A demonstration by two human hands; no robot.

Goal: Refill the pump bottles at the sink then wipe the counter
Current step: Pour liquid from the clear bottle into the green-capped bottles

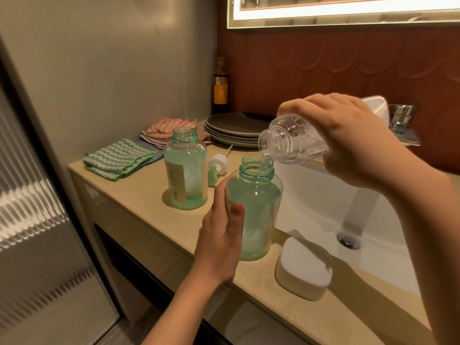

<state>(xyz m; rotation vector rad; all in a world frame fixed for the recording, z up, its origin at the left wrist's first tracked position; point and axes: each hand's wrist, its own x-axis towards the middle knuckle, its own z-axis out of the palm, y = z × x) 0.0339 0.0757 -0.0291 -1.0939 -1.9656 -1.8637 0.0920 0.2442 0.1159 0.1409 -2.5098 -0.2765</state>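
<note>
Nearest, the left hand [221, 235] curls round an open green bottle [256, 210] standing on the counter [139, 195] at the left edge of the sink [313, 195]. Above, the right hand [348, 135] grips a clear bottle [291, 140], tilted mouth-down over that neck. Farther left stands a second green bottle [185, 170], a pump head [218, 165] lying beside it, stacked plates [236, 130] beyond.
</note>
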